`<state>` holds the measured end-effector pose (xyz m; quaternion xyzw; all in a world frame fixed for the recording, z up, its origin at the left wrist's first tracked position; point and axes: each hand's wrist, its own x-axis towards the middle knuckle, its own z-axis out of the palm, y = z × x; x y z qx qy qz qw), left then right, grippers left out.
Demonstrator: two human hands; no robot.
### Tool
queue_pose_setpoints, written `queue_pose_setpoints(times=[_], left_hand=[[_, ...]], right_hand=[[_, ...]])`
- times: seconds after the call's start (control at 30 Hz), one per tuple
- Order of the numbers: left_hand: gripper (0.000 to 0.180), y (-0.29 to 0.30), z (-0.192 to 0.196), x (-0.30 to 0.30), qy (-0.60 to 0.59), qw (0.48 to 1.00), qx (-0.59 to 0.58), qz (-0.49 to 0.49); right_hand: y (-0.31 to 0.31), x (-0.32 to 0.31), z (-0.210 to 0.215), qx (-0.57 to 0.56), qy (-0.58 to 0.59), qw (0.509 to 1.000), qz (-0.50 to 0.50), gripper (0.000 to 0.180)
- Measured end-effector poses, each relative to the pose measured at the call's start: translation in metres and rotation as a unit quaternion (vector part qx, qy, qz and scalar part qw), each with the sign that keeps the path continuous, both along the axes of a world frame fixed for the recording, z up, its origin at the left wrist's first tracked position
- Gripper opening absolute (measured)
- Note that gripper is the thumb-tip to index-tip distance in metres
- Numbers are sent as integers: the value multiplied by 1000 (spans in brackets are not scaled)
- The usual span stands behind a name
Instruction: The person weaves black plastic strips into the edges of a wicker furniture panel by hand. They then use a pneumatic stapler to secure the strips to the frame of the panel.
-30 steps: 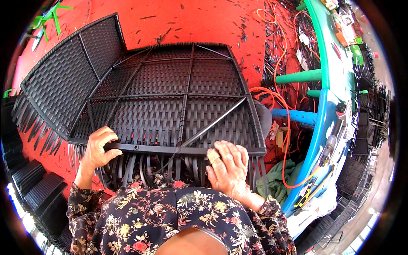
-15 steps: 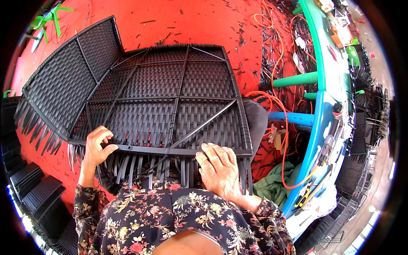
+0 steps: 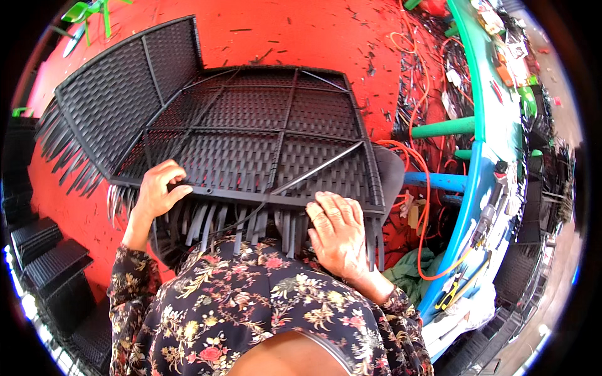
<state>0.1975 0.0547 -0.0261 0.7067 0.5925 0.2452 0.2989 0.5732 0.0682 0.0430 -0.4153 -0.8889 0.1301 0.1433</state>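
A black wicker furniture frame (image 3: 251,147) lies across my lap, its woven panels crossed by thin bars. A smaller woven panel (image 3: 119,97) stands tilted up at its left. Loose flat black strips (image 3: 210,222) hang from the near rail over my floral clothing. My left hand (image 3: 162,188) is curled at the left part of this rail, the thumb laid along it. At the rail's right end, my right hand (image 3: 338,235) grips with its fingers bent over the top. The underside of both grips is hidden.
A blue-and-green table (image 3: 461,216) at the right carries a power tool (image 3: 486,216) and a yellow-handled cutter (image 3: 448,294). An orange hose (image 3: 426,219) hangs beside it. Strip scraps litter the red floor (image 3: 276,31). Green cloth (image 3: 417,276) lies beneath the table, and black wicker pieces (image 3: 50,257) stand at left.
The frame's near rail has risen in view, and both hands have moved up and right with it. The whole scene has shifted a little to the right.
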Motion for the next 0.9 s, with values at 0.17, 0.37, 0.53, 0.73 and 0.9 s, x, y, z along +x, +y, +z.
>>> queue_pose_setpoints(times=[0.17,0.37,0.53,0.73,0.9], left_hand=[[35,0,-1,1,4,1000,14,-3],[34,8,0,4,55,995,49,-71],[35,20,1,9,70,996,19,-56],[42,32,-1,17,98,992,20,-76],[46,53,-7,27,120,990,17,-69]], right_hand=[[-3,2,-5,-8,-3,1000,16,46],[8,6,-7,-9,12,1000,16,48],[21,10,-10,-1,35,999,15,48],[27,22,-16,-14,70,997,-20,40],[37,31,-25,-15,86,995,-55,40]])
